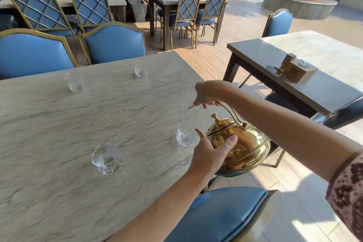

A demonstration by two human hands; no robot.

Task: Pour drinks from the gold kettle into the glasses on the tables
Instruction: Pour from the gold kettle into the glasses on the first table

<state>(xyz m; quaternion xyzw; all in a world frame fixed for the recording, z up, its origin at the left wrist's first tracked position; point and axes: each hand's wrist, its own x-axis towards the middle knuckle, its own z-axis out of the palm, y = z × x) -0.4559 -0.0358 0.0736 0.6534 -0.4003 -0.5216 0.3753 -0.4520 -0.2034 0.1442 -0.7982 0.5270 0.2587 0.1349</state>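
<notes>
The gold kettle (247, 143) hangs at the right edge of the marble table (59, 124), tilted left with its spout just beside a clear glass (183, 135). My right hand (208, 94) grips the kettle's thin arched handle from above. My left hand (210, 155) presses against the kettle's front side below the spout. A second glass (106, 160), with some clear liquid in it, stands nearer me on the left. Two more glasses (75, 82) (140, 68) stand on the table's far side.
Blue padded chairs with gold frames ring the table: one (220, 216) right below the kettle, two (115, 43) across. Another table (324, 88) to the right carries a wooden box (296, 70). Wooden floor lies between the tables.
</notes>
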